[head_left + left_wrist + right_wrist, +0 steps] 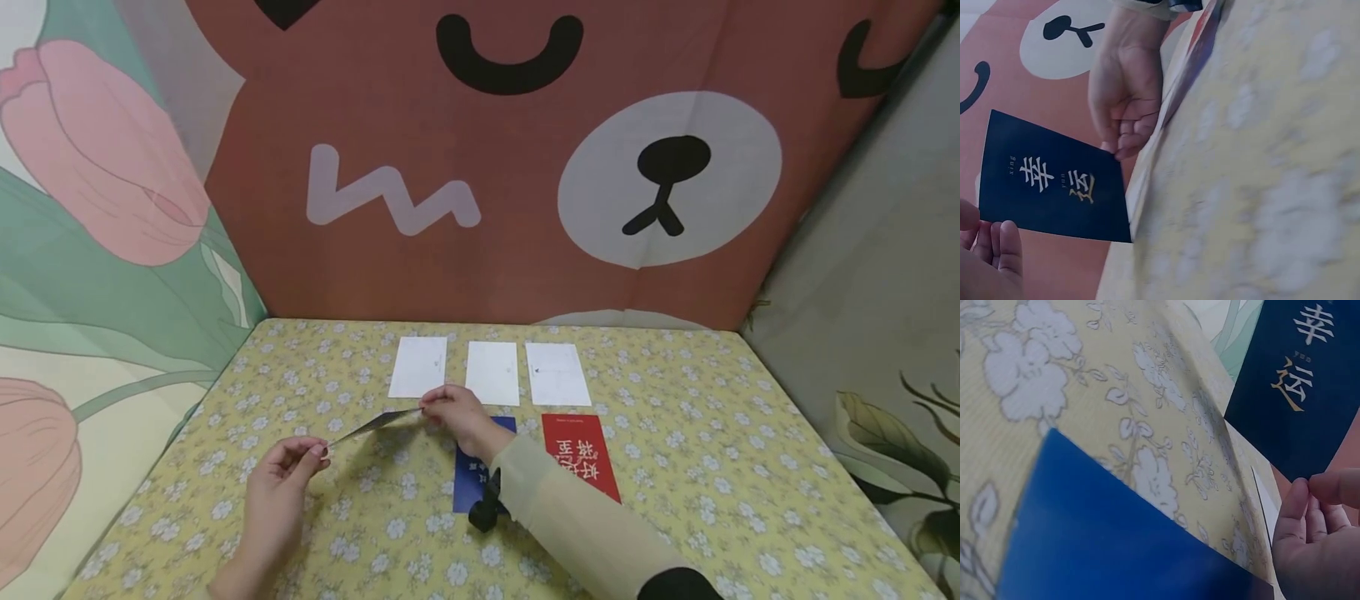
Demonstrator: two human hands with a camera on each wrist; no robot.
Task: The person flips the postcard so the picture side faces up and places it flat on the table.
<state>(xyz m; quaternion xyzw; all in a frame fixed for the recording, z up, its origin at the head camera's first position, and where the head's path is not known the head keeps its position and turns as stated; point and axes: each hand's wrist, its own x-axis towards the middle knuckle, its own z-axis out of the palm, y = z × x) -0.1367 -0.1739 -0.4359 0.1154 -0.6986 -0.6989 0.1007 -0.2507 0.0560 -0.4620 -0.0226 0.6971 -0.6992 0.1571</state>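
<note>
Head view: dark card point(378, 421) is up off the desk point(375, 533), left of the blue card point(468, 485), nearly edge-on to this camera. Left hand point(277, 483) has the left end, right hand point(459, 415) the right end.

Grip, left: thumb and fingers closed to a thin pinch on the dark card's edge. Grip, right: same, fingertips together on one corner. Neither has anything else that I can see.

Both wrist views show the printed face, two large characters, uncovered. Pinching only at the extremes probably keeps fingers off the print and the sheet spread; it's thin and looks slightly bowed, so one-ended support would likely let it droop.

On the floral cloth: left white card point(417, 368), middle white card point(492, 373), right white card point(559, 375) in a row on the far side, gaps between. Blue card and red card point(573, 446) lie nearer, apart, both partly behind the right arm, whose sleeve point(592, 521) crosses over them. Spacing reads as deliberate: no overlap, each one can be seen and lifted separately. Fine print on the white ones is too small to read
</note>
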